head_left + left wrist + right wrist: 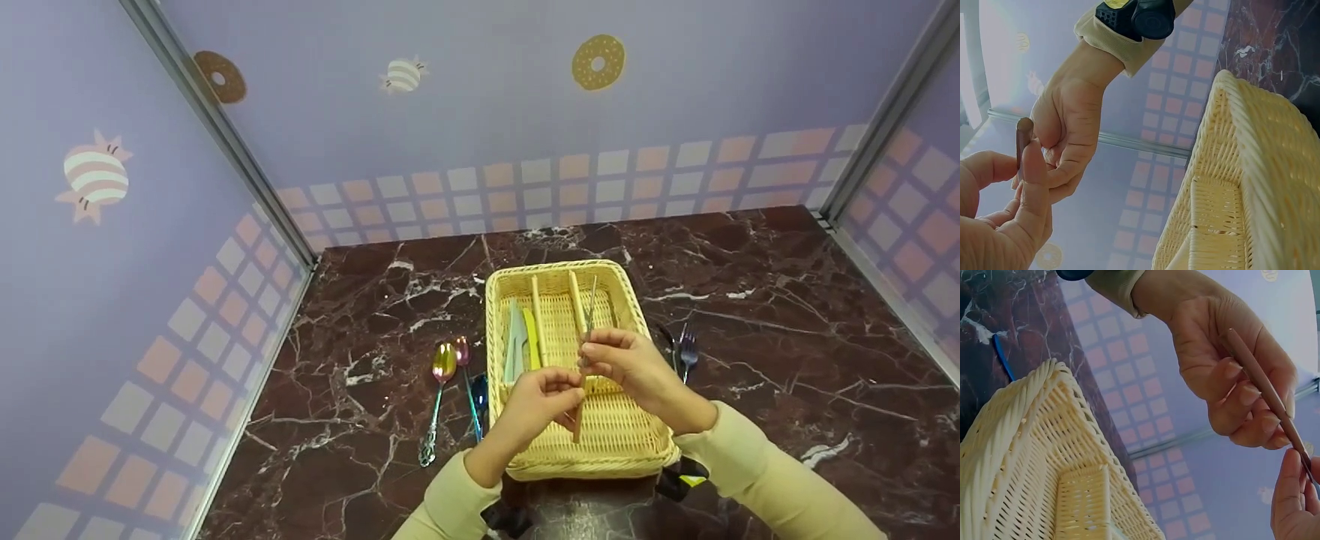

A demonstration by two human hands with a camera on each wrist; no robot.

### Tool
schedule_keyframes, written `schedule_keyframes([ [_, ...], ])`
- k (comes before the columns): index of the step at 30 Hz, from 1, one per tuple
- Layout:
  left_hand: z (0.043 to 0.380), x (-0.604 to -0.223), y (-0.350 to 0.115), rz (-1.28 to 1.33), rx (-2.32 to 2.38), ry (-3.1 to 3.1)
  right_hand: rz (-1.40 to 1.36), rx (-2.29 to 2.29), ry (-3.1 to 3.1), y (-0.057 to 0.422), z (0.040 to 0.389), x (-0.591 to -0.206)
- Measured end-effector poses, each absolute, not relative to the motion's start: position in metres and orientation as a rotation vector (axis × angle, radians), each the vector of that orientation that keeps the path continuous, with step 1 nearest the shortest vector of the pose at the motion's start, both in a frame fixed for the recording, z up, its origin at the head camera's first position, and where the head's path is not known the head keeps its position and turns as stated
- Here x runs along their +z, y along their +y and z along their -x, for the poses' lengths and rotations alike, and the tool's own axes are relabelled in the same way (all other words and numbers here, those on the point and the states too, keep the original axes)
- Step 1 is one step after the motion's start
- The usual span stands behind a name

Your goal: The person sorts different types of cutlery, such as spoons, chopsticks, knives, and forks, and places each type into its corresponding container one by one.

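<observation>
Both hands hold a knife with a brown handle (pixel 578 420) over the wicker basket (pixel 592 474); its thin metal end points away and appears nearly edge-on. My left hand (pixel 536 401) pinches the handle between thumb and fingers. Farther up, my right hand (pixel 630 367) pinches it near where handle and metal meet. The right wrist view shows the handle lying across the curled fingers of the left hand (pixel 1235 377). In the basket's left compartment lie pale blue knives (pixel 514 345) and a yellow-green one (pixel 531 337).
Left of the basket lie a gold-bowled spoon (pixel 444 364), a pinkish spoon (pixel 462 351) and a dark blue piece (pixel 480 394). A dark fork (pixel 688 351) lies to the right. Two dividers (pixel 576 296) split the basket's far part. Patterned walls (pixel 480 112) enclose the marble-look table (pixel 360 315).
</observation>
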State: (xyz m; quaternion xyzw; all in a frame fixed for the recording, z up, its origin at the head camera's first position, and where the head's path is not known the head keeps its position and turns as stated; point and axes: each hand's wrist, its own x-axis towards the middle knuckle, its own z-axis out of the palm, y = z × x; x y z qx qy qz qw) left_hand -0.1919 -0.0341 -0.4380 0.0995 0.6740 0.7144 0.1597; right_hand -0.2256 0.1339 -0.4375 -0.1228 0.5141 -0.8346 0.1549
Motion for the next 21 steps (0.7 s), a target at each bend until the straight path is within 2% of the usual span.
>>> schedule_keyframes([
  [5, 0.195, -0.442, -0.043, -0.300, 2.063, 1.943, 0.287, -2.376, 1.614, 0.140, 0.241, -0.431],
  [11, 0.206, -0.450, -0.074, -0.235, 2.076, 2.104, 0.132, -2.274, 2.091, 0.159, 0.304, -0.427],
  [15, 0.212, -0.457, -0.094, -0.184, 2.076, 2.199, 0.058, -1.881, 2.492, 0.163, 0.341, -0.442],
  [21, 0.211, -0.465, -0.109, -0.135, 2.094, 2.209, 0.248, -1.182, 2.792, 0.158, 0.370, -0.480],
])
